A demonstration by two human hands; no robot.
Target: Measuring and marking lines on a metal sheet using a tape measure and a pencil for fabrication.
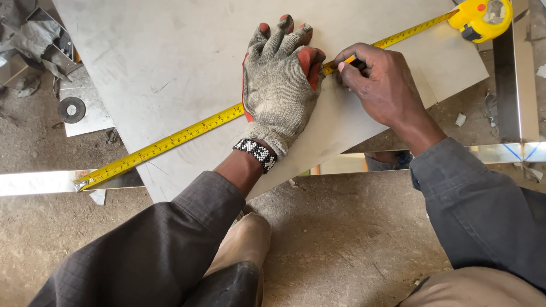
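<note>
A large sheet of grey metal (170, 62) lies flat on metal rails. Across it runs a yellow measuring tape (170, 142), from a hooked end at the lower left to its yellow case (480, 17) at the top right. My left hand (278, 85), in a grey knit glove with red palm and a beaded wristband, presses flat on the tape. My bare right hand (381, 79) is beside it, fingers pinched at the tape's edge on a small dark marking tool that is mostly hidden.
A shiny metal rail (45, 182) runs under the sheet's near edge, with another upright section (515, 74) at the right. Scrap metal pieces and a round disc (72, 109) lie on the dirt floor at the left. My knees show below.
</note>
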